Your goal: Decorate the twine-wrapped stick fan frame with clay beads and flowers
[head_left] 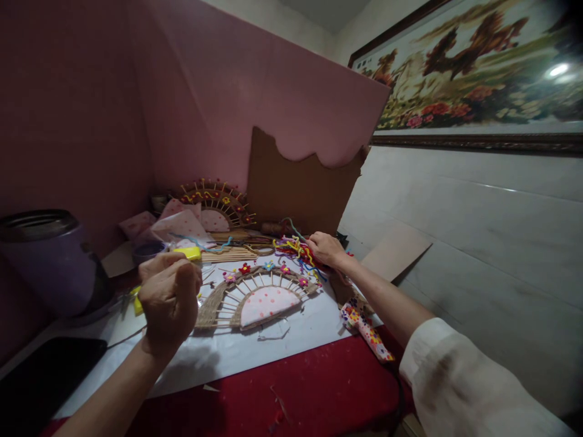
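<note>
— While the woven fan frame (255, 297) lay flat on the white sheet (228, 352), where were the hands?

— Left hand (169, 297), just left of the frame, was closed in a fist around a yellow glue gun (184, 255). Right hand (325, 249), beyond the frame's right end, had fingers curled onto the coloured pipe cleaners (296, 249); grip unclear.

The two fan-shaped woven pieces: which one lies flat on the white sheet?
The nearer fan, between both hands, with small flowers along its rim. The other fan stands at the pink wall.
</note>
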`<control>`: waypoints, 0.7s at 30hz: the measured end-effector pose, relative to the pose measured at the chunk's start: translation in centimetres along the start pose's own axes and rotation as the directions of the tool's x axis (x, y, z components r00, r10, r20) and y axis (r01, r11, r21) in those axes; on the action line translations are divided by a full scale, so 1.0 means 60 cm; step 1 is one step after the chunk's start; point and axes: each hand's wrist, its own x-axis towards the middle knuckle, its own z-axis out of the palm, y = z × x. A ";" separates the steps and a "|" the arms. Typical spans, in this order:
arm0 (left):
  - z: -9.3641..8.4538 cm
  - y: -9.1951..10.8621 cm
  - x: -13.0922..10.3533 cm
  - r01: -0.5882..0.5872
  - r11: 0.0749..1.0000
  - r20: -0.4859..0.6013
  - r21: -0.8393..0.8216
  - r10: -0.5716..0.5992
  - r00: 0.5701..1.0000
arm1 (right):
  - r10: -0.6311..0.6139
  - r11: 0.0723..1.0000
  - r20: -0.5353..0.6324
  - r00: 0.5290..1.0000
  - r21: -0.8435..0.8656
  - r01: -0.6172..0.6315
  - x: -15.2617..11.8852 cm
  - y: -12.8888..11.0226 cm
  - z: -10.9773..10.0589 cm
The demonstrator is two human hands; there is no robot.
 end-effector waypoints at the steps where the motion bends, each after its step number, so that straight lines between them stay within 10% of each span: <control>1: 0.000 0.001 0.001 -0.023 1.000 -0.016 -0.007 0.022 1.000 | -0.001 1.000 0.001 1.000 0.004 0.001 0.000 -0.001 0.000; 21: 0.004 0.003 0.008 0.002 0.993 -0.120 0.120 0.012 0.993 | -0.014 0.994 0.046 0.999 0.110 0.009 0.003 -0.031 -0.004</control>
